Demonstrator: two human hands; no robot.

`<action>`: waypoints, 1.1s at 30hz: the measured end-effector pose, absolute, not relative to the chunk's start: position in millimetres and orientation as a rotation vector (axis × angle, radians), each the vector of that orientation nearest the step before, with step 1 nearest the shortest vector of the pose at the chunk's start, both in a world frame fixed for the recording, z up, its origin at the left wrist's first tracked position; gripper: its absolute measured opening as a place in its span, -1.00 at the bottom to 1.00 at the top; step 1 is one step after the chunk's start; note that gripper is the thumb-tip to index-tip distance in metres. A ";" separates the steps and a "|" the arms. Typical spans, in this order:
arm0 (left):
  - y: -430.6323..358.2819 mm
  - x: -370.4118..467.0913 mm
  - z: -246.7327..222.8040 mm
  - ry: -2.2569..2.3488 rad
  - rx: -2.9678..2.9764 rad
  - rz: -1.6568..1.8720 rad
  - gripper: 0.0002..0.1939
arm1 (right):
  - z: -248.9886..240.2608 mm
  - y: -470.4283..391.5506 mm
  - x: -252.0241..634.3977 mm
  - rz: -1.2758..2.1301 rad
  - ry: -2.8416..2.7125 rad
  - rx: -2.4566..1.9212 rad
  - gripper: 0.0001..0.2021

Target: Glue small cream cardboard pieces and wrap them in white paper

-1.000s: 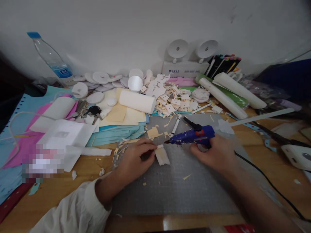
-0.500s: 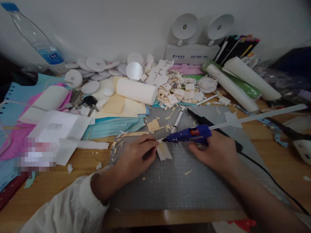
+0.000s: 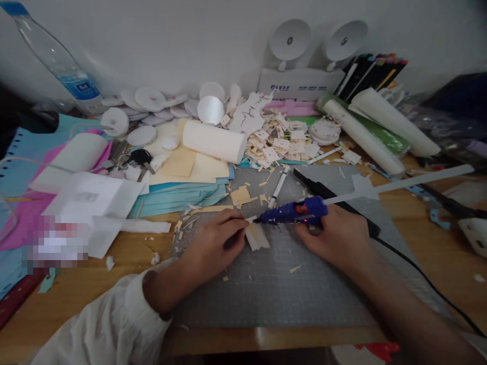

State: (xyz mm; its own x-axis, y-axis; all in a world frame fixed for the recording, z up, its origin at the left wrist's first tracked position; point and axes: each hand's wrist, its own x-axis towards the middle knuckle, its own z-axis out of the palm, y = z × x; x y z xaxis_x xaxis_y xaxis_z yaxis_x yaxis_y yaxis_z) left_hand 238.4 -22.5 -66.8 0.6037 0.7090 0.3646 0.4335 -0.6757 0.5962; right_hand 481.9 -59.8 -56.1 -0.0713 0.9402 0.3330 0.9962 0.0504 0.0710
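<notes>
My right hand (image 3: pixel 338 235) is closed round the handle of a blue glue gun (image 3: pixel 292 212), which has a long translucent glue stick (image 3: pixel 426 180) poking out of its back. The gun's dark nozzle points left and meets the top of a small pale paper piece (image 3: pixel 257 237). My left hand (image 3: pixel 218 241) pinches that piece at its upper left edge between thumb and fingers. Both hands are over a grey cutting mat (image 3: pixel 274 299). A white pen (image 3: pixel 279 187) lies just beyond the gun.
Behind the mat are a heap of small cream pieces (image 3: pixel 279 139), a white roll (image 3: pixel 214 142) and teal sheets (image 3: pixel 178 197). A black tool (image 3: pixel 342 205) with a cord lies under the glue stick. Paper scraps dot the mat's left side. A bottle (image 3: pixel 57 56) stands back left.
The glue gun and its stick have shifted very slightly left, and a small red light now shows on the gun. My left hand stays in place on the paper piece.
</notes>
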 end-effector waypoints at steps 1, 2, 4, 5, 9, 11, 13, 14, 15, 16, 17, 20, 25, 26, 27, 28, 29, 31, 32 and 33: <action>-22.5 238.5 -66.6 0.908 2.378 0.820 -0.79 | -55.4 -60.1 481.9 -0.422 -2.141 -1.990 -0.78; -22.4 238.6 -66.5 0.908 2.377 0.817 -0.79 | -54.7 -60.4 482.0 -0.430 -2.156 -1.980 -0.78; -22.4 238.7 -66.3 0.914 2.374 0.806 -0.78 | -53.5 -61.1 482.4 -0.444 -2.177 -1.953 -0.78; -22.4 238.6 -66.3 0.919 2.372 0.800 -0.78 | -53.1 -61.4 482.6 -0.444 -2.179 -1.943 -0.78; -22.3 238.6 -66.6 0.920 2.368 0.796 -0.77 | -51.7 -62.5 483.4 -0.409 -2.167 -1.913 -0.77; -22.1 238.7 -66.8 0.910 2.371 0.811 -0.78 | -50.7 -62.9 483.9 -0.390 -2.186 -1.904 -0.77; -21.9 239.1 -67.1 0.906 2.372 0.821 -0.78 | -49.6 -63.1 484.6 -0.398 -2.194 -1.890 -0.76; -21.9 239.3 -67.2 0.907 2.372 0.822 -0.78 | -49.1 -63.1 485.0 -0.407 -2.196 -1.877 -0.76; -21.9 239.4 -67.4 0.909 2.372 0.822 -0.79 | -48.5 -63.0 485.5 -0.418 -2.200 -1.857 -0.76; -22.0 239.5 -67.6 0.912 2.371 0.820 -0.79 | -47.9 -62.9 486.1 -0.430 -2.208 -1.835 -0.75; -22.1 239.6 -67.7 0.914 2.371 0.822 -0.79 | -47.2 -62.8 486.7 -0.446 -2.220 -1.808 -0.75; -22.2 239.7 -67.6 0.916 2.380 0.827 -0.80 | -44.6 -62.8 488.2 -0.492 -2.270 -1.733 -0.73; -22.1 239.9 -66.5 0.914 2.392 0.825 -0.81 | -41.8 -63.6 490.7 -0.499 -2.324 -1.630 -0.74; -22.1 240.0 -66.4 0.913 2.392 0.826 -0.81 | -42.0 -63.9 491.5 -0.485 -2.331 -1.614 -0.74; -22.2 240.0 -66.5 0.914 2.389 0.831 -0.81 | -42.4 -64.2 492.5 -0.458 -2.335 -1.606 -0.75; -22.2 239.9 -66.6 0.915 2.383 0.834 -0.81 | -42.7 -64.5 493.8 -0.419 -2.331 -1.603 -0.75; -22.2 239.8 -66.7 0.915 2.373 0.837 -0.81 | -42.7 -64.8 495.5 -0.367 -2.324 -1.619 -0.76; -22.0 239.1 -66.8 0.912 2.340 0.855 -0.82 | -41.2 -65.2 500.3 -0.272 -2.233 -1.713 -0.78; -21.8 238.7 -66.7 0.912 2.316 0.871 -0.83 | -39.3 -65.4 503.7 -0.223 -2.149 -1.773 -0.78; -21.6 238.2 -66.5 0.915 2.287 0.892 -0.84 | -36.9 -65.6 507.9 -0.169 -2.040 -1.832 -0.77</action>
State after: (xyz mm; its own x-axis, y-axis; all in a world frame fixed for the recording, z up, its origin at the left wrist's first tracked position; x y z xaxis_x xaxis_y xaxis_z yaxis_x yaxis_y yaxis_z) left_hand 238.2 -21.6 -66.5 0.5560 0.7390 0.3805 0.3998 -0.6391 0.6571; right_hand 507.9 -65.6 -36.9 -0.0678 0.9288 0.3644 0.9762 0.1373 -0.1681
